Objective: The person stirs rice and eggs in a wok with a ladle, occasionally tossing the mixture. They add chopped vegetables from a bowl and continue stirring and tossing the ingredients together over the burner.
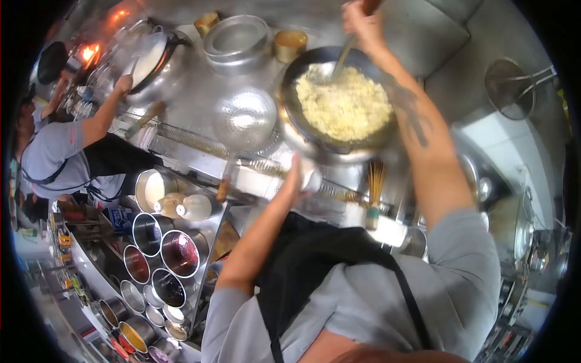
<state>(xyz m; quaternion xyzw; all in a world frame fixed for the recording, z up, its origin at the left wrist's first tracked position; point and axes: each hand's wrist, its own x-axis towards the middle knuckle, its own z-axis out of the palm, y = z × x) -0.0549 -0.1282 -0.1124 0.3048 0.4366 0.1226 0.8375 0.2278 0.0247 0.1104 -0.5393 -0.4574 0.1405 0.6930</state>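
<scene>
Here, one utensil (344, 53) in right hand (365, 25).

A stainless-steel cooking range (193, 91) carries a black wok (307, 58) on the right, a perforated strainer (245, 115) left of it, and, farther back, stacked metal basins (237, 37) between two brass-coloured tins (290, 43).

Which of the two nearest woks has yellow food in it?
The wok containing the ladle gripped by the right hand; the co-worker's wok holds something whitish instead.
</scene>
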